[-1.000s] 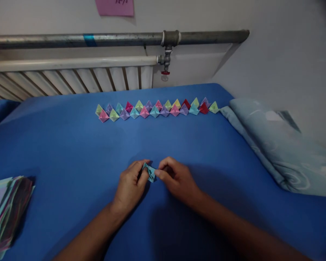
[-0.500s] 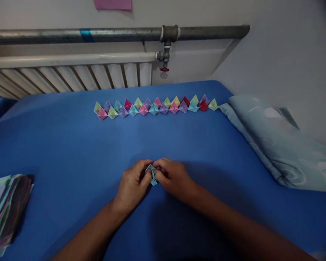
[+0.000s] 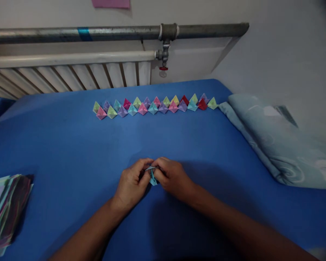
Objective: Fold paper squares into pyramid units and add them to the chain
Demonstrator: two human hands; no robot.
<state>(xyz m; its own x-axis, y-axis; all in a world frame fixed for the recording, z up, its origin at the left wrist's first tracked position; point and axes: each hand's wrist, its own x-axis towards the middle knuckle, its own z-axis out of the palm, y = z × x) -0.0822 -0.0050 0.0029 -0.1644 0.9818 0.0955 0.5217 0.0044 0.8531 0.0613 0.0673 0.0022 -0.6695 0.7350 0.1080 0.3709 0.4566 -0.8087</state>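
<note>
A: Taking the turquoise origami piece (image 3: 153, 178) as our clock's centre, how do we read the nearest part?

B: We see it held between the left hand (image 3: 130, 183) and the right hand (image 3: 174, 177), over the blue-covered surface (image 3: 97, 152); we cannot tell whether it touches. We judge that uneven pinching could tear the paper or leave a crooked crease, and that a slipping thumb could let the folds spring open.

A: How are the hands posed?

B: We find the left at nine o'clock and the right at three, backs upward, fingers angled towards each other. On each, thumb and forefinger are closed on the piece; the remaining fingers are mostly hidden from us.

A: And beyond?

B: We note a stack of coloured paper sheets (image 3: 9, 210) between eight and nine o'clock, a folded blanket (image 3: 274, 148) between two and three and, farther off at twelve, a double row of folded-paper pieces (image 3: 153, 108). Farthest, we have a radiator (image 3: 78, 58) at eleven and a red valve handle (image 3: 163, 68) at twelve.
</note>
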